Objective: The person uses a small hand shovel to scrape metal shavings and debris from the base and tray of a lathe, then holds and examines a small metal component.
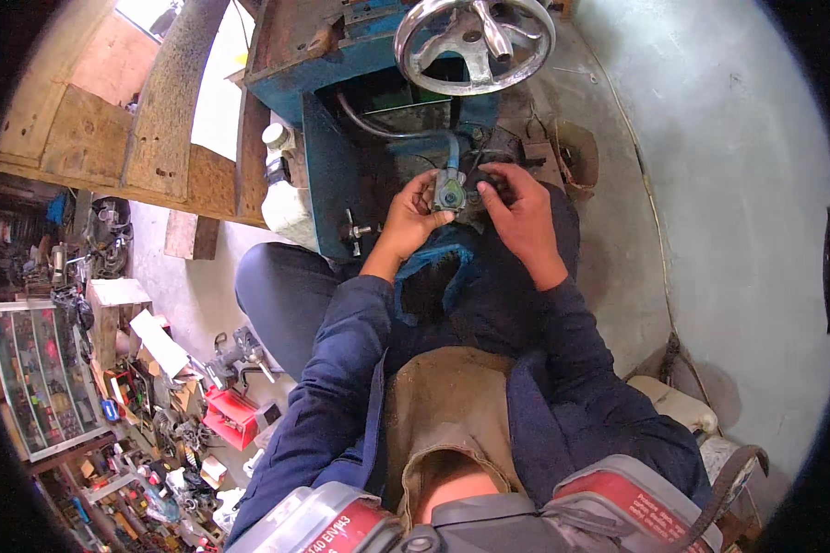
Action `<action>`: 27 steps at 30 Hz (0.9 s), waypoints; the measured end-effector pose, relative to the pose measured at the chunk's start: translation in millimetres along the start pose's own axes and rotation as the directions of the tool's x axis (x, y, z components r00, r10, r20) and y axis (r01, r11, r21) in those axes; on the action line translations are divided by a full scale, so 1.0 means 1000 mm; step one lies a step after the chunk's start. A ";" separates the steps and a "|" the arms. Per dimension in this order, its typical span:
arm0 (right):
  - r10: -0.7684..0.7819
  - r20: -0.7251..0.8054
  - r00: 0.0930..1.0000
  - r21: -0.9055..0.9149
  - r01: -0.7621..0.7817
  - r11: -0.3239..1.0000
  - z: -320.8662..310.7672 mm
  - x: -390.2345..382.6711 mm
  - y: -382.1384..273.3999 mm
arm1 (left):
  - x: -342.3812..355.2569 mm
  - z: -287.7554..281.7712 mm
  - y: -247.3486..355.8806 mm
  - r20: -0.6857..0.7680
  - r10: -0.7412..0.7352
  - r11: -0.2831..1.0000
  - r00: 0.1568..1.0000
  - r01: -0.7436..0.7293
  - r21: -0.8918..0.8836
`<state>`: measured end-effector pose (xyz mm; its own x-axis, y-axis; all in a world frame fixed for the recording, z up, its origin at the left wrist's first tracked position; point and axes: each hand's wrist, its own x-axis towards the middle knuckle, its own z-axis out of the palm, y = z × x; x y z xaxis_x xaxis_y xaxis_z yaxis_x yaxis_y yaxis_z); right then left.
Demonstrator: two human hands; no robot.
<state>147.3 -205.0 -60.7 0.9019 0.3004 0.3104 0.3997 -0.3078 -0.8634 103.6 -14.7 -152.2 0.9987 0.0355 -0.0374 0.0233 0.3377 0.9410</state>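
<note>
Both of my hands are closing on one small grey-green metal part (450,192), a carburettor-like casting that I am holding up in front of the blue machine (327,175), just below its big metal handwheel (475,43). With my left hand (413,214) I am gripping the part from the left, fingers curled round its side and the thumb pressing its near face, so that grip is shut on it. With my right hand (516,207) I am reaching in from the right; its fingertips are meeting the part's right side over something dark, and they are bent tight, though I cannot tell how much of the part they are actually clasping. A light blue hose (453,147) is running down from the machine to the top of the part, and a darker grey tube (378,127) is curving in behind it.

I am sitting low, with my knees in dark trousers either side of the work and my dark blue sleeves coming up from below. A white plastic bottle (284,189) is standing just beside the machine's left edge. Off to my left, on the floor (189,286), a red tool case (229,417) is lying among scattered parts, and a tray of small sorted bits (41,378) is sitting further out.
</note>
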 end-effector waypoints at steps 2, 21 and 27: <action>-0.183 -0.045 0.982 -0.064 0.180 0.982 0.004 0.001 0.004 | 0.000 -0.001 -0.002 -0.002 -0.010 1.000 1.000 0.010 0.019; -0.177 0.032 0.984 -0.145 0.179 0.973 0.008 0.001 -0.002 | -0.001 0.005 0.001 -0.035 0.031 0.996 0.999 -0.028 0.085; -0.191 0.040 0.981 -0.098 0.194 0.976 0.008 0.002 -0.006 | -0.002 0.005 0.003 -0.036 0.025 0.997 0.999 -0.022 0.073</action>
<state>145.1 -195.7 -57.9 0.8019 0.3897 0.4529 0.5808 -0.3308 -0.7438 101.9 -18.2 -148.0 0.9966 0.0780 -0.0260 0.0042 0.2676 0.9635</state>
